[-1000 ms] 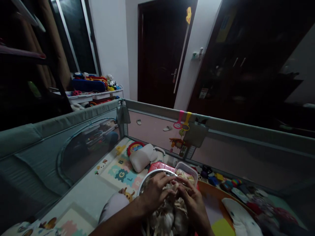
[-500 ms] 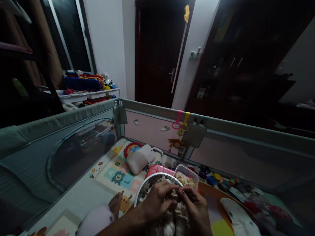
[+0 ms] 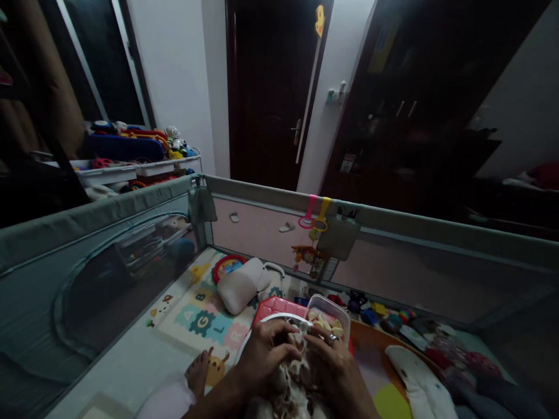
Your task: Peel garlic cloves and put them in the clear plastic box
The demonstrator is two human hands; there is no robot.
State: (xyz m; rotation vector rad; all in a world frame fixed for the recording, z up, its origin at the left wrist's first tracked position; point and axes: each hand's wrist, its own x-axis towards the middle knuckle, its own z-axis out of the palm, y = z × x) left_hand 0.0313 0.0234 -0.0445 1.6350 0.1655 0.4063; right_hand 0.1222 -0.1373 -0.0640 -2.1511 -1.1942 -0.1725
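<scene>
At the bottom centre of the frame, my left hand (image 3: 264,355) and right hand (image 3: 329,364) pinch papery garlic (image 3: 299,368) between closed fingers over the steel bowl (image 3: 262,323), beside the clear tub of peeled cloves (image 3: 327,317).

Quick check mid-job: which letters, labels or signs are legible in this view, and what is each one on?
"A", "B", "G", "L": single letters on the tiles of the alphabet play mat on the playpen floor.
White label on the dark cabinet: printed, too small and dim to read.
Yellow sign on the dark door: a figure shape, no readable text.
Nothing readable on the clear tub, the metal bowl, or near the left hand and right hand.
</scene>
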